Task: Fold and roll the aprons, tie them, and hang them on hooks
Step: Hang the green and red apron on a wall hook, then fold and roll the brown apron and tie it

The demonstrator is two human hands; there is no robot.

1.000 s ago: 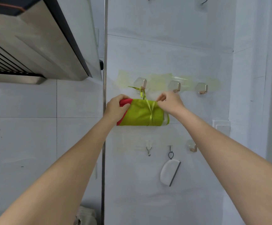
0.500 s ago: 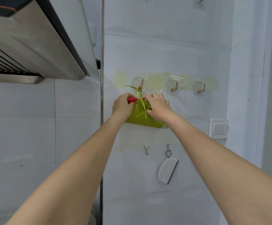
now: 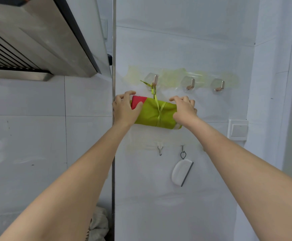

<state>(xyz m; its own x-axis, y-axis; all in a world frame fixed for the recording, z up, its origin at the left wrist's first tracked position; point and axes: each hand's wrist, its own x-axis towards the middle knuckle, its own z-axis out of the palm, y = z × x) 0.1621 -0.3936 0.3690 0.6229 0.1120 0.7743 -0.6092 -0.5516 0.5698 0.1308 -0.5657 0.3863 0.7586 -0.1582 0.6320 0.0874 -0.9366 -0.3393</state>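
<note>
Both hands grip the rolled apron (image 3: pixel 152 113) by its ends: the left hand (image 3: pixel 124 110) has fingers curled over the top and thumb across the red patch at the roll's 9 o'clock end, and the right hand (image 3: pixel 184 110) is cupped over the 3 o'clock end, fingers bent around it.

From the head camera, the only view, the green roll lies level against the white wall panel (image 3: pixel 176 49), hanging by its green ribbon (image 3: pixel 156 103), which runs up to 12 o'clock and loops over the leftmost copper hook (image 3: pixel 154 81). Two more copper hooks (image 3: pixel 191 84) stand bare toward 3 o'clock of it. At 6 o'clock of the roll, a small wire hook (image 3: pixel 160 150) and a white scraper (image 3: pixel 181 172) hang lower on the panel. A range hood (image 3: pixel 37 40) fills the 10 o'clock corner of the view.

Half a second ago the right hand covered the middle of the bundle at the ribbon, and the roll sat bunched and tilted. Now that hand has moved out to the far end and the roll is straight and level. That suggests the hanging itself is done and the person is only squaring the bundle; letting go looks like the remaining step for this apron.
</note>
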